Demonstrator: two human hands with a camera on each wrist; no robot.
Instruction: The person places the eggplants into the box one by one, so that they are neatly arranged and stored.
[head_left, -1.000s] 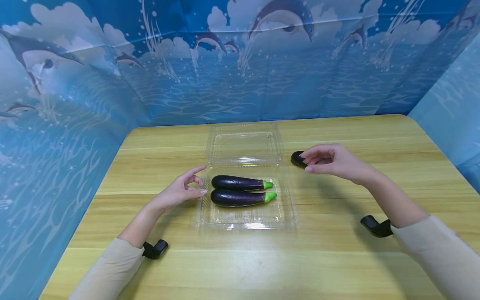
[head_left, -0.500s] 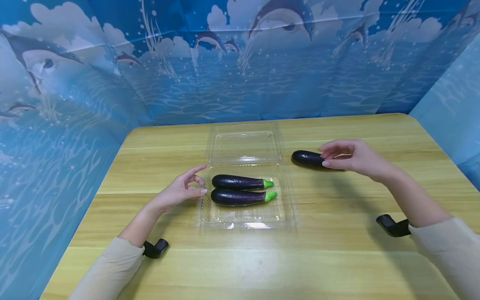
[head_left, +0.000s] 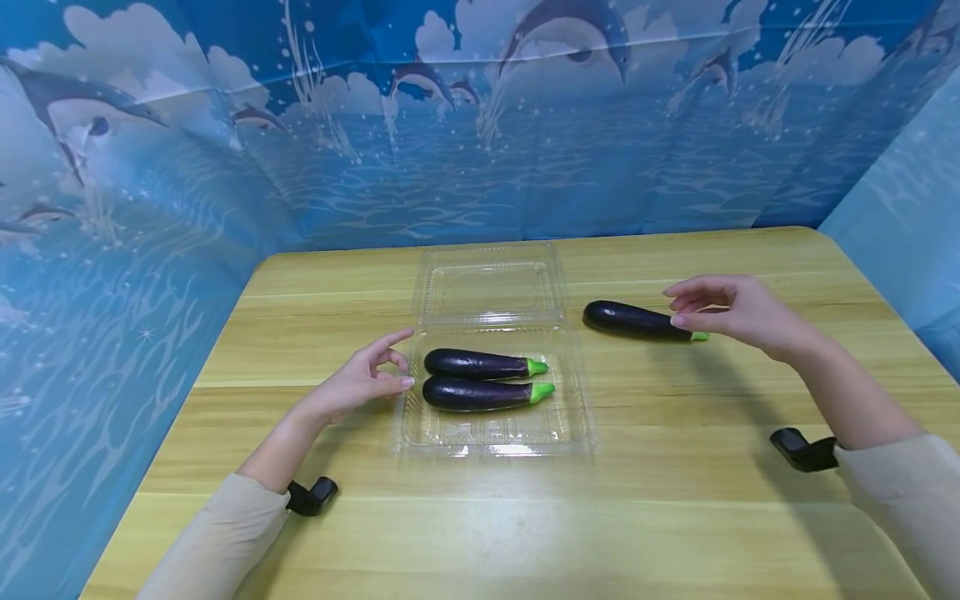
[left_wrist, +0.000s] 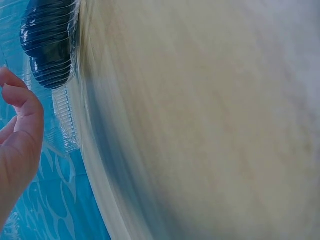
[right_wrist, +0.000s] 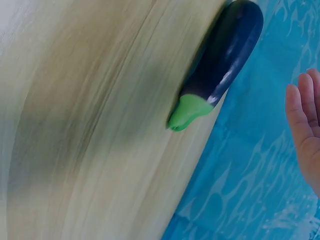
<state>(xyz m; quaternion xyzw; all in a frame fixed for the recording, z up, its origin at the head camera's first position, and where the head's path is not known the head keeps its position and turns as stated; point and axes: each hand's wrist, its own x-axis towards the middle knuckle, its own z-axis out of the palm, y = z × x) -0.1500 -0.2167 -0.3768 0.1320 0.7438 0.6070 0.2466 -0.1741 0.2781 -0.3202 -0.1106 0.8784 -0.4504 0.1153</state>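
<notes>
Two dark purple eggplants, a rear one (head_left: 472,364) and a front one (head_left: 476,395), lie side by side in a clear plastic clamshell container (head_left: 495,433), green stems to the right. My left hand (head_left: 356,385) is at the container's left edge, index finger extended and the others loosely bent, holding nothing. Whether it touches the rim, I cannot tell. A third eggplant (head_left: 626,320) rests on the table right of the container. Near its green stem end hovers my right hand (head_left: 742,315), fingers loosely bent; the right wrist view shows this hand (right_wrist: 306,130) apart from the eggplant (right_wrist: 225,50).
The container's clear lid (head_left: 491,289) lies folded back behind its base. A wooden table (head_left: 480,533) carries everything, with a blue dolphin-print cloth (head_left: 465,183) hanging beyond its back edge. A black wrist camera (head_left: 802,450) is worn below the right hand.
My right hand has moved right along the third eggplant, uncovering most of it and its green stem. The left hand and the two eggplants in the container stay where they were.
</notes>
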